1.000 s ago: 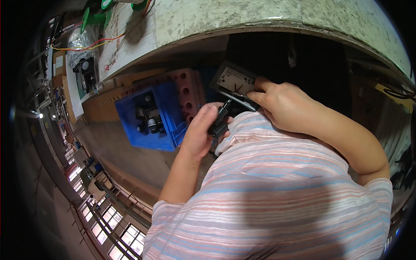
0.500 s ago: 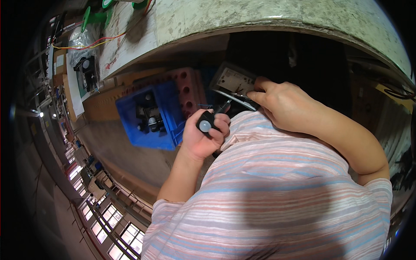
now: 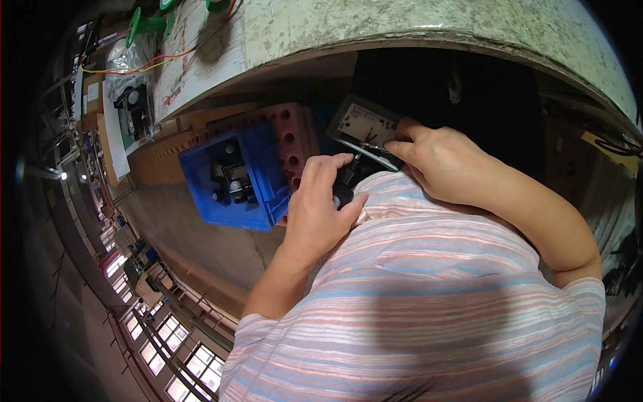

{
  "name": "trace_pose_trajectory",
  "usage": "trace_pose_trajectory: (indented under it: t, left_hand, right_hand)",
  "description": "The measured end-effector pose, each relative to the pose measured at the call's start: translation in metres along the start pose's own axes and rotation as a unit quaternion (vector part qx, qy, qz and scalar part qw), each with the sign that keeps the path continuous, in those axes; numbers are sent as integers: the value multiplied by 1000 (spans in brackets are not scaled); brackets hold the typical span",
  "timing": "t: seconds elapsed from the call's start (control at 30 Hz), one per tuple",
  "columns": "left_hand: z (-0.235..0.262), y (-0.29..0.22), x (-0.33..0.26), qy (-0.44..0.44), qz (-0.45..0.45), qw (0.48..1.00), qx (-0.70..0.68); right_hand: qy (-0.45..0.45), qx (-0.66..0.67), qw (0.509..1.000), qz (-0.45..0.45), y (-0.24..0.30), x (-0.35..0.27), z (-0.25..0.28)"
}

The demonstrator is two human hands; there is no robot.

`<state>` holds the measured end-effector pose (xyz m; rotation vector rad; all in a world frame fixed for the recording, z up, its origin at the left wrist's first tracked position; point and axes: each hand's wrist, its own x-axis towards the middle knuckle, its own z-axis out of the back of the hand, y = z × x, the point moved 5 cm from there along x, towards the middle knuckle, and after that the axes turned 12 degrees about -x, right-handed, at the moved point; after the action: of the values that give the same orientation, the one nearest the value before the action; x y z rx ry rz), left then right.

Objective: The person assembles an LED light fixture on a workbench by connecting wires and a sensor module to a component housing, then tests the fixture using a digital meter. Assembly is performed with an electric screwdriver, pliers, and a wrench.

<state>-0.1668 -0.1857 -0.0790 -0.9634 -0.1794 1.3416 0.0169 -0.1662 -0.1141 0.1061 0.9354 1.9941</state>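
My left hand (image 3: 320, 204) is curved around a black device with a pale dome (image 3: 343, 195), thumb on one side and fingers on the other. The device sits close against the striped shirt, and my fingers hide part of it. To its right, my right hand (image 3: 445, 161) pinches the near edge of a grey casing (image 3: 365, 124) with a pale printed panel inside and small wires. A bright flat edge (image 3: 367, 155) of the casing lies by my right fingertips. The device and the casing are close together; whether they touch I cannot tell.
On the left stands a blue plastic bin (image 3: 207, 209) holding several black devices with pale domes. Behind it is a reddish block with round holes (image 3: 289, 138). A worn worktable (image 3: 375, 23) curves across the top, with another black device (image 3: 136, 100) and wires (image 3: 137, 71) at its left.
My left hand has turned over and its fingers have shifted around the black device, moving slightly up and right. My right hand and the casing have barely moved.
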Motion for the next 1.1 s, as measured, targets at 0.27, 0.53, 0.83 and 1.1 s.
trace_pose_trajectory:
  t: [0.27,0.53,0.83,1.1]
  left_hand:
    - [-36,77,-7,97,348,466,-808]
    - [-16,63,2,99,266,733,-618]
    - [-12,60,4,91,147,903,-394]
    - [-11,61,3,92,239,849,-462]
  right_hand:
    - [2,9,1000,6,0,0,-1]
    - [-2,-1,1000,4,-1,1,-1]
    - [14,5,1000,0,-1,1,-1]
    - [-2,-10,1000,7,2,-1,0]
